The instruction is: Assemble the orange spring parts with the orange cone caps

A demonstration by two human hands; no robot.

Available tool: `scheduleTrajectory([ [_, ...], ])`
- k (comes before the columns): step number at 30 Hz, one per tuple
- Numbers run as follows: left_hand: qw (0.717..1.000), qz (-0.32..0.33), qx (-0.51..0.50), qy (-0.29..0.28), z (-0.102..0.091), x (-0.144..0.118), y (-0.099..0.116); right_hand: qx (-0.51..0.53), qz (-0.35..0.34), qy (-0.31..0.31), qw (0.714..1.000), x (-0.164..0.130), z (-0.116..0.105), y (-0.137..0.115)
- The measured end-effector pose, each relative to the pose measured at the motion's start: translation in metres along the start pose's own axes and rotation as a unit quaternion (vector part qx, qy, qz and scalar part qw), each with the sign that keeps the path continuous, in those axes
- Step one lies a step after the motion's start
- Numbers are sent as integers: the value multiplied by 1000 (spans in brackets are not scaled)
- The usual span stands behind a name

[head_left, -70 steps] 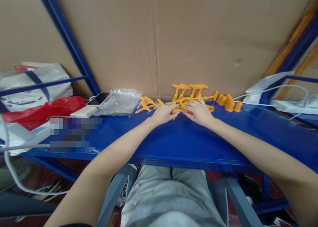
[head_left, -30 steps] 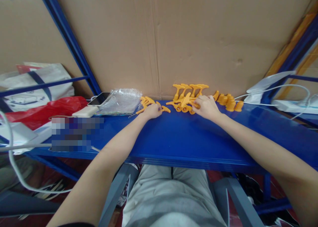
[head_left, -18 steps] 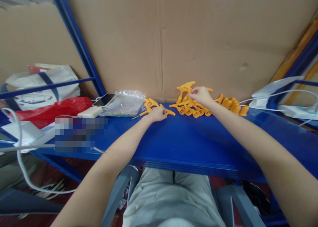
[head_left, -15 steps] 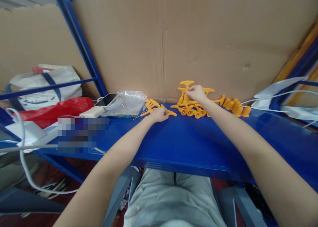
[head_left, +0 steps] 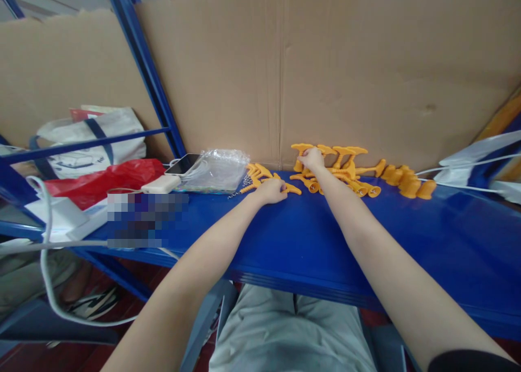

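My left hand [head_left: 271, 191] rests low on the table, its fingers closed on a yellow T-shaped corkscrew handle [head_left: 293, 189] whose end sticks out to the right. Just left of it lie several loose yellow corkscrew handles [head_left: 260, 171] with metal spirals. Farther right, my right hand [head_left: 312, 159] pinches a yellow corkscrew [head_left: 299, 146] standing at the back of a group. Other corkscrews with T-shaped tops [head_left: 353, 150] stand beside it, and several lie in front with their round open ends [head_left: 373, 191] toward me. My fingers hide part of the held pieces.
Several yellow bell-shaped cups [head_left: 408, 183] stand at the right. To the left are a clear plastic bag [head_left: 222, 171], a phone [head_left: 184, 164], a white power bank [head_left: 161, 184] and a red plastic bag [head_left: 108, 179]. A cardboard wall [head_left: 345, 62] closes off the back of the blue table [head_left: 293, 241].
My right hand has come down with the corkscrew, which was raised above the others and now stands level among them. My left hand keeps its hold. The view has shifted slightly left.
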State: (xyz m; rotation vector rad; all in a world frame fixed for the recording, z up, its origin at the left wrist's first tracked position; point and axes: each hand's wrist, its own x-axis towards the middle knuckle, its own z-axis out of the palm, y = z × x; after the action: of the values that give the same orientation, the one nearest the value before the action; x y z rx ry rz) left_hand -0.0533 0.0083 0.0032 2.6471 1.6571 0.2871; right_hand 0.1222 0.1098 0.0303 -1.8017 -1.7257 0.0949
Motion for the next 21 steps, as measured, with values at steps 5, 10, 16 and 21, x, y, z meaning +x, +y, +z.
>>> scheduleTrajectory([
  [5,1000,4,-5,6,1,0,-1,11,22,2,1000,-3,3,-5],
  [10,1000,8,-11,8,2,1,-2,-29,6,2,1000,-12,7,-19],
  [16,1000,0,-18,11,0,-1,1,-35,44,10,998,-17,6,-22],
  [21,1000,-2,-9,6,-1,-2,2,-24,36,9,999,-14,5,-14],
])
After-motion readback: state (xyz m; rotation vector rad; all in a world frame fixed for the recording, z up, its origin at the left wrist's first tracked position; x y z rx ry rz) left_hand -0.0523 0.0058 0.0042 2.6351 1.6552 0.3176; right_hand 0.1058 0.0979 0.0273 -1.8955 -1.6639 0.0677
